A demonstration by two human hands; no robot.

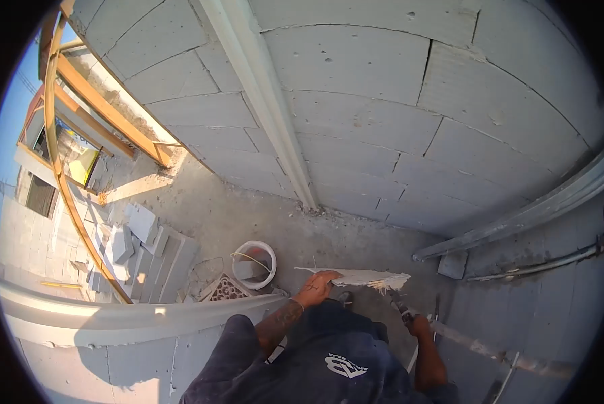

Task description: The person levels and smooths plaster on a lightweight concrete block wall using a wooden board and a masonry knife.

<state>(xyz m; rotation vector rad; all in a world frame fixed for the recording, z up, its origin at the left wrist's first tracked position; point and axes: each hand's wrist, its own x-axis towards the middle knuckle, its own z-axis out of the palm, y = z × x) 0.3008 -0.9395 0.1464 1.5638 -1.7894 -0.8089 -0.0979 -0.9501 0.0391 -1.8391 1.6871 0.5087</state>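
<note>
My left hand (319,288) is closed on the near left side of a long flat plaster-covered board (362,275), seen almost edge-on. Pale wet-looking plaster lies thickest toward the board's right end, with a ragged edge. In my right hand (420,326), closed fingers grip a dark-handled tool (403,310). That tool reaches up to the board's right end and seems to touch the plaster; its tip is too small and covered to make out. Left of the board, a white bucket (255,246) with a wire handle stands on the floor, a greyish thing inside.
A grey block wall (356,121) rises ahead, crossed by a pale post (261,87). Stacked white blocks (133,246) lie at left behind a wooden strip (79,222). A pale ledge (180,320) runs by my left arm, and a pole (477,343) by my right.
</note>
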